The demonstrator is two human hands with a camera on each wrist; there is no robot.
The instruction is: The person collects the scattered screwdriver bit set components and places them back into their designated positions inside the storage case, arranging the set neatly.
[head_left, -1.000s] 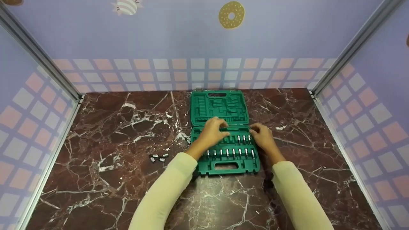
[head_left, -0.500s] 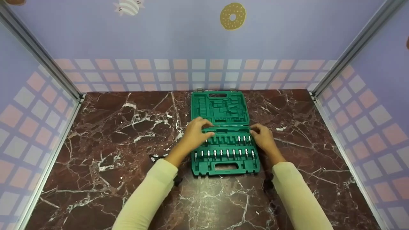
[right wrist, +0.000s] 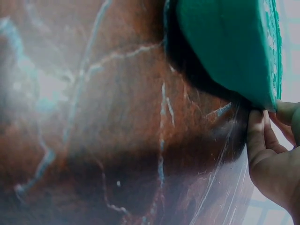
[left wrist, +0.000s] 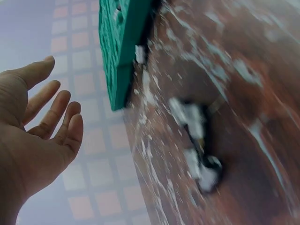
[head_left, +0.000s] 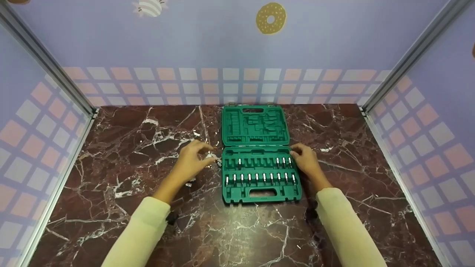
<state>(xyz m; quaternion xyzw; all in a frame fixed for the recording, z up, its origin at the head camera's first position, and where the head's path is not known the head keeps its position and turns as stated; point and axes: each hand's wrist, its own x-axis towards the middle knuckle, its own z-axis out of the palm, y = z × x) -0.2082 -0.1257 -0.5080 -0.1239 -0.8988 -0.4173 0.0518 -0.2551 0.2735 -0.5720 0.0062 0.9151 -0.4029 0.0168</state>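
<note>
A green plastic socket case [head_left: 256,151] lies open on the marbled table, lid at the back. Its lower half holds two rows of silvery bit sockets [head_left: 264,178], the upper row with gaps. My left hand [head_left: 189,159], fingers bent and apart, hovers left of the case with nothing in it. Below it, loose silver-and-black bit sockets [left wrist: 199,164] lie on the table, blurred in the left wrist view and mostly covered by the hand in the head view. My right hand [head_left: 306,159] grips the case's right edge near the hinge, thumb and fingertips on it [right wrist: 276,154].
A small silvery piece [left wrist: 140,54] lies close against the case's side in the left wrist view. Patterned lilac panels [head_left: 230,44] wall the table [head_left: 122,167] at the back and both sides, with metal strips along the corners.
My left hand has moved left, from over the case to above the table near the loose bit sockets. This uncovers a bit socket in the upper row. The right hand stays put.
</note>
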